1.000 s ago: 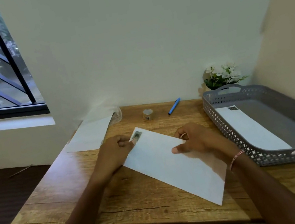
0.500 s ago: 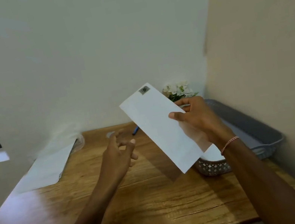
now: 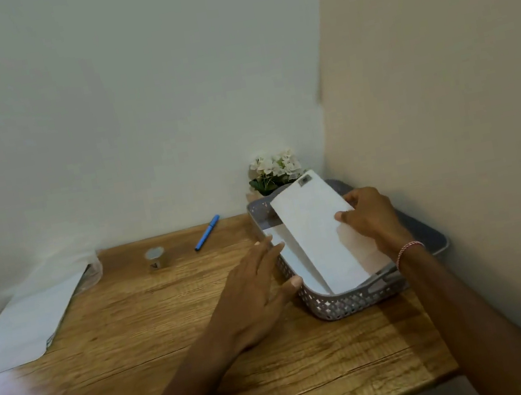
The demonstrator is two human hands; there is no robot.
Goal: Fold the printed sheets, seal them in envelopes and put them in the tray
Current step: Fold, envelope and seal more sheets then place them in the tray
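Note:
My right hand (image 3: 372, 220) grips a white stamped envelope (image 3: 319, 234) by its right edge and holds it over the grey perforated tray (image 3: 347, 304), its near end low inside the tray and its stamped end tilted up toward the flowers. Another white envelope (image 3: 293, 261) lies flat in the tray beneath it. My left hand (image 3: 254, 290) is open with straight fingers, fingertips at the tray's left rim. Loose white sheets (image 3: 27, 322) lie at the table's far left.
A blue pen (image 3: 207, 233) and a small roll of tape (image 3: 156, 258) sit near the back wall. White flowers (image 3: 273, 170) stand behind the tray in the corner. The beige wall runs close along the tray's right side.
My right hand lifted the envelope off the table, swung it right and lowered it into the tray. My left hand let go of the envelope and moved to the tray's left rim.

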